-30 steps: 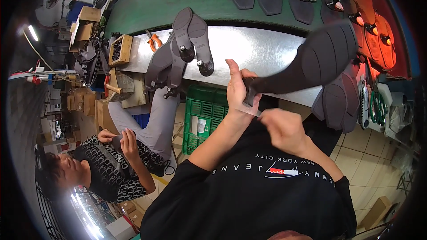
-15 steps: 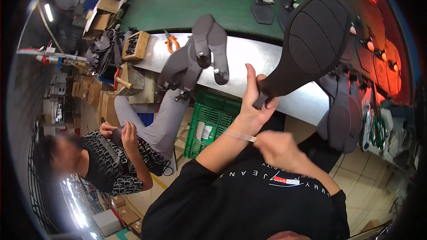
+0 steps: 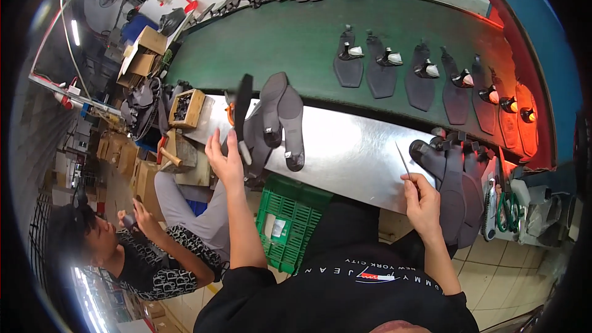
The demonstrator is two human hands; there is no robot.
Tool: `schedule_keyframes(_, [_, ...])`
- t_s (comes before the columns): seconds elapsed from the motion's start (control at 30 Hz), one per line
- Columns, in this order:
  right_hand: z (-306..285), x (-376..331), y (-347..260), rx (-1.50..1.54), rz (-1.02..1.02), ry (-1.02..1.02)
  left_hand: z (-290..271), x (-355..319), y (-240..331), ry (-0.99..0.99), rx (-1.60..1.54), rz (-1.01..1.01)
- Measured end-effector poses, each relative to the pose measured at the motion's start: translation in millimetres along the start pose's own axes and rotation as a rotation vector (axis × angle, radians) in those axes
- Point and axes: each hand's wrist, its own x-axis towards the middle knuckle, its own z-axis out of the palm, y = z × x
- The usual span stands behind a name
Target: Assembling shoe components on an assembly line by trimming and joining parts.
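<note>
My left hand (image 3: pixel 227 159) is raised over the left end of the metal ledge, fingers spread. Right beside its fingertips, a dark shoe sole (image 3: pixel 244 108) stands edge-on; whether they touch it is hard to see. More dark grey soles (image 3: pixel 290 124) lie overlapping just right of it. Over the ledge's right part, my right hand (image 3: pixel 422 202) pinches a thin, flat, pointed strip (image 3: pixel 402 159) between thumb and fingers. Near that hand, a stack of dark heeled soles (image 3: pixel 455 191) hangs over the ledge's edge.
A green conveyor belt (image 3: pixel 259 43) carries a row of heeled soles (image 3: pixel 380 68) toward a red-lit opening. A green crate (image 3: pixel 287 225) stands below the metal ledge (image 3: pixel 345 157). Green-handled scissors (image 3: pixel 509 206) are at right. A co-worker (image 3: pixel 154 253) sits at left near a wooden box (image 3: pixel 187 108).
The sole went from in front of me to the ledge's left, beside my left hand, which opened. My right hand moved right, still pinching the strip. The view shifted, showing more belt.
</note>
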Motion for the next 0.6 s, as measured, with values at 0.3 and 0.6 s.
schedule_keyframes(0.3, [3, 32, 14, -0.511, -0.312, 0.158, 250, 27, 137, -0.487, -0.304, 0.055])
schedule_keyframes(0.6, [1, 26, 21, -0.574, -0.353, 0.095, 329, -1, 137, -0.441, -0.132, 0.328])
